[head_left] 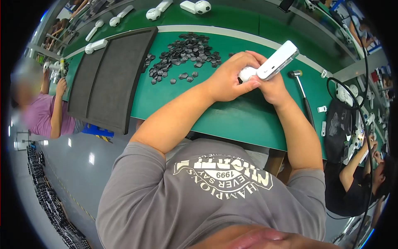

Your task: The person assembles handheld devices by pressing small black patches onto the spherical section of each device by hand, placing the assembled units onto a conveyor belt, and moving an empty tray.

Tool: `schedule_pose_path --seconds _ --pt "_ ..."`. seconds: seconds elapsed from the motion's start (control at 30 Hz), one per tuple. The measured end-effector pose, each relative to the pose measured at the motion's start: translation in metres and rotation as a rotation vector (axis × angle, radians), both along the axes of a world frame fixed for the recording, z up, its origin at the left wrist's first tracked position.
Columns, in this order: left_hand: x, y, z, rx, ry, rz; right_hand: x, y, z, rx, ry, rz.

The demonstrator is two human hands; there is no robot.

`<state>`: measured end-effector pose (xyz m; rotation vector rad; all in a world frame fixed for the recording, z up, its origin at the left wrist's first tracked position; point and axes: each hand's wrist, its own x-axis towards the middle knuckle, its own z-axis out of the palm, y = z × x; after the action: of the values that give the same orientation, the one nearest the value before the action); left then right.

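A white handheld device (277, 62), with a flat bar-shaped handle and a rounded white head, is held between both hands above the green table. My left hand (232, 76) wraps its fingers and thumb around the round head, partly hiding it. From below and the right, my right hand (271, 87) closes around the same device where head and handle meet; most of its fingers are hidden. A heap of small black five-sided pieces (188, 52) lies left of my hands. On the right rests a hammer (304, 93) with a black grip.
A dark foam-lined tray (112, 79) stands at the left. Several white devices with football-patterned heads, such as this one (202, 7), lie along the green belt (232, 20). Right are a black mesh bag (336, 128), a cable (365, 74) and small white parts. Co-workers sit on both sides.
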<state>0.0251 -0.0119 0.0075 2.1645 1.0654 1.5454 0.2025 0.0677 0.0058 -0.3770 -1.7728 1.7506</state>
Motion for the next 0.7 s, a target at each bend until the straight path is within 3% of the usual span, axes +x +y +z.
schedule_pose_path --seconds 0.03,0.13,0.17,0.23,0.27,0.3,0.37,0.47,0.57,0.6,0.7 --pt "0.001 0.0 -0.003 0.006 0.005 0.005 -0.001 0.001 -0.002 0.024 0.008 -0.005" --pt "0.01 0.002 -0.006 -0.344 -0.28 -0.046 0.002 0.005 -0.008 0.076 0.04 -0.028" --pt "0.012 0.006 -0.003 -0.333 -0.266 -0.048 0.002 0.009 -0.009 -0.051 -0.035 -0.062" --pt "0.018 0.015 0.014 -0.715 -0.554 0.08 0.001 0.019 -0.01 -0.302 -0.179 -0.129" --pt "0.02 0.021 0.021 -0.905 -0.7 0.146 0.001 0.023 -0.01 -0.289 -0.164 -0.133" --pt "0.021 0.035 0.023 -0.894 -0.69 0.142 0.001 0.026 -0.01 -0.175 -0.184 -0.236" --pt "0.017 0.085 0.019 -0.782 -0.906 0.044 0.001 0.027 -0.014 0.049 -0.244 -0.432" --pt "-0.011 0.16 0.001 -0.739 -1.031 -0.017 0.005 0.023 -0.021 0.186 -0.349 -0.361" --pt "-0.04 0.189 -0.036 -0.603 -0.362 0.211 0.011 0.027 -0.016 0.353 -0.427 -0.307" --pt "-0.04 0.168 -0.025 -0.601 -0.369 0.216 0.012 0.023 -0.017 0.427 -0.449 -0.288" --pt "-0.057 0.073 0.019 -0.618 0.023 0.259 0.01 0.019 -0.02 0.602 -0.487 -0.33"
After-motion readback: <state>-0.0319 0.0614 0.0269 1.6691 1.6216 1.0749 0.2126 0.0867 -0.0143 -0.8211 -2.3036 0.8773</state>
